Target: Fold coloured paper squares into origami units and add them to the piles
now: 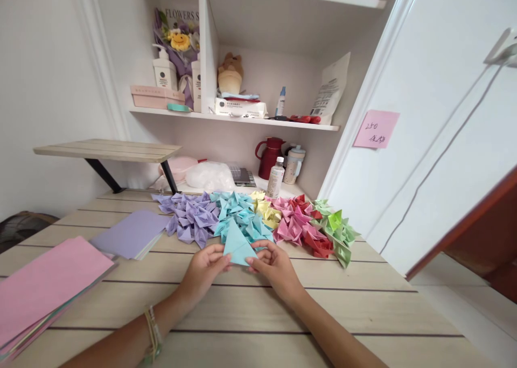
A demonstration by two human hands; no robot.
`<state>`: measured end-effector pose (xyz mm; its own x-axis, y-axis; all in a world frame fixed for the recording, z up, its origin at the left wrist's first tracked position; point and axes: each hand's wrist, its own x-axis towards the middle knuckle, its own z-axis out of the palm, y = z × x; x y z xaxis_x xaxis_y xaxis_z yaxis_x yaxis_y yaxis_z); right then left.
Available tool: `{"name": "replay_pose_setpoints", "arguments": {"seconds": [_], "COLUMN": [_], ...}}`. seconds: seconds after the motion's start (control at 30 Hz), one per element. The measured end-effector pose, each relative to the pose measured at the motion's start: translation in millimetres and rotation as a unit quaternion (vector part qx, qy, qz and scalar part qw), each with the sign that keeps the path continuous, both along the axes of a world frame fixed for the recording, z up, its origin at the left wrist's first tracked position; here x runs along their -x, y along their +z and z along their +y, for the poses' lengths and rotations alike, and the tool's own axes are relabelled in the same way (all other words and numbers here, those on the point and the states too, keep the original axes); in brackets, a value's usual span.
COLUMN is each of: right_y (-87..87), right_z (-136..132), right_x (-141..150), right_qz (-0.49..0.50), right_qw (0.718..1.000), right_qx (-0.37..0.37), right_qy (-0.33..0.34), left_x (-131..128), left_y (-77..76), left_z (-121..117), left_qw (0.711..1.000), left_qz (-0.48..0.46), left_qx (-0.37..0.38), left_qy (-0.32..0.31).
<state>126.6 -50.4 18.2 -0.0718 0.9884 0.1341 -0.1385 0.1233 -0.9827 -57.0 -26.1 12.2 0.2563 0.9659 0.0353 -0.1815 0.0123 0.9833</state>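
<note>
A light blue sheet of origami paper (238, 245), folded into a triangle with its tip pointing away from me, is held just above the table. My left hand (208, 265) pinches its left lower corner between thumb and fingers. At the right lower corner, my right hand (272, 263) grips it the same way, thumb on top. Right behind the paper lies a heap of folded blue paper pieces (238, 212). Purple folded pieces (196, 217) are piled to the left of these, and pink ones (297, 222) to the right.
Purple paper sheets (129, 233) and a pink-topped paper stack (48, 287) lie on the left. Yellow (266, 212), red (319, 245) and green folded pieces (343, 236) fill the back right. A bottle (276, 179) stands behind; a small raised shelf (109, 150) is at back left.
</note>
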Motion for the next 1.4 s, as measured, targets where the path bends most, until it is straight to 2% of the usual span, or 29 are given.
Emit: {"name": "replay_pose_setpoints", "arguments": {"seconds": [0.2, 0.43, 0.67, 1.0, 1.2, 1.4], "right_y": [2.6, -0.6, -2.9, -2.4, 4.0, 1.2], "right_z": [2.1, 6.9, 8.5, 7.9, 4.4, 5.9], "right_x": [-4.3, -9.5, -11.6, -8.9, -7.5, -10.0], "right_qz": [-0.026, 0.011, 0.054, 0.053, 0.034, 0.021], "right_qw": [0.999, 0.999, 0.998, 0.997, 0.999, 0.999], "right_qx": [-0.019, 0.029, 0.04, 0.05, 0.03, 0.037], "right_qy": [-0.021, 0.02, 0.005, -0.013, 0.012, 0.02], "left_x": [1.0, -0.3, -0.9, -0.7, -1.1, -1.5], "left_y": [1.1, 9.2, 0.2, -6.7, -1.5, 0.9], "left_z": [-0.6, -7.1, -1.0, 3.2, -1.0, -4.1], "left_qw": [0.998, 0.994, 0.995, 0.991, 0.986, 0.98], "left_qz": [0.041, 0.067, 0.059, 0.067, 0.098, 0.127], "left_qx": [-0.015, 0.007, 0.021, 0.028, 0.005, -0.026], "left_qy": [-0.034, -0.082, -0.082, -0.114, -0.136, -0.148]}}
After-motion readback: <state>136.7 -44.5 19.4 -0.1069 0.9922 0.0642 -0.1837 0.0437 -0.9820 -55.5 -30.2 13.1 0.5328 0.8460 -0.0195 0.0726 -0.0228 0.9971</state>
